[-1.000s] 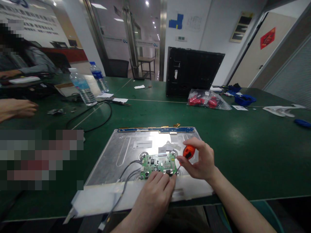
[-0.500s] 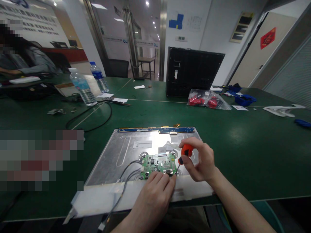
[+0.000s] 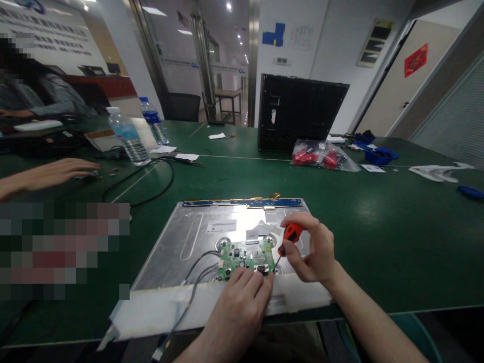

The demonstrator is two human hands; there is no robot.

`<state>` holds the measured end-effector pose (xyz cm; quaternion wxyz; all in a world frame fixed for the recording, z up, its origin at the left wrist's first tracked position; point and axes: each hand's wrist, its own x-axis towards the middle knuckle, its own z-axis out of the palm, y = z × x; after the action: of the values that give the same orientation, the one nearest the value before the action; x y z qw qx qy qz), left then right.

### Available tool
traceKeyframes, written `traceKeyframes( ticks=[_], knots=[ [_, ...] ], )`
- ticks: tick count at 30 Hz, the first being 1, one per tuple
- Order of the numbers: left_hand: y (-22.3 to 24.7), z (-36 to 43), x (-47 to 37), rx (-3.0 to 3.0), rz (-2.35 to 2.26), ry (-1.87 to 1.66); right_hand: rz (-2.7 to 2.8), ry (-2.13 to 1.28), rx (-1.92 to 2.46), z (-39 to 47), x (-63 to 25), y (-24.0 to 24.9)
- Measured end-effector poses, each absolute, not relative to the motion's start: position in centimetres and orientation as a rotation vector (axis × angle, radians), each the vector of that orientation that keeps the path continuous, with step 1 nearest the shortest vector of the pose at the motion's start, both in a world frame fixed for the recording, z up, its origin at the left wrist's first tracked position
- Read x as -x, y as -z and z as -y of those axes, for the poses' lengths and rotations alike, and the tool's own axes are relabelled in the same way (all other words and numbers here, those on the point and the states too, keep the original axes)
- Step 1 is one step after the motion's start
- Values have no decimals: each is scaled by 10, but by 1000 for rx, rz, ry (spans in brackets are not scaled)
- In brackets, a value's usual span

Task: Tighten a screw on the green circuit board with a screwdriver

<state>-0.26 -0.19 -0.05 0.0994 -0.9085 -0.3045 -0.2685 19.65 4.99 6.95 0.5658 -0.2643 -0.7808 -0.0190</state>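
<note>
Our right hand (image 3: 315, 252) grips the orange screwdriver (image 3: 290, 237), its tip at the right near corner of the green circuit board (image 3: 247, 257); our left hand (image 3: 242, 307) presses flat on the board's near edge, so the board seems not yet freed.

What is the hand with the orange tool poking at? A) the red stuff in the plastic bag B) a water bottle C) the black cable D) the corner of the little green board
D: the right hand holds the orange screwdriver with its tip down at the right corner of the green circuit board, while the left hand rests its fingers on the board's near edge.
</note>
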Motion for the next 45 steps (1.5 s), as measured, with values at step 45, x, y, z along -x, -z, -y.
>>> traceKeyframes(
  ticks=[45],
  knots=[
    [0,1,2,2664,902,839,1853,62,617,-48,-196,-75]
  ],
)
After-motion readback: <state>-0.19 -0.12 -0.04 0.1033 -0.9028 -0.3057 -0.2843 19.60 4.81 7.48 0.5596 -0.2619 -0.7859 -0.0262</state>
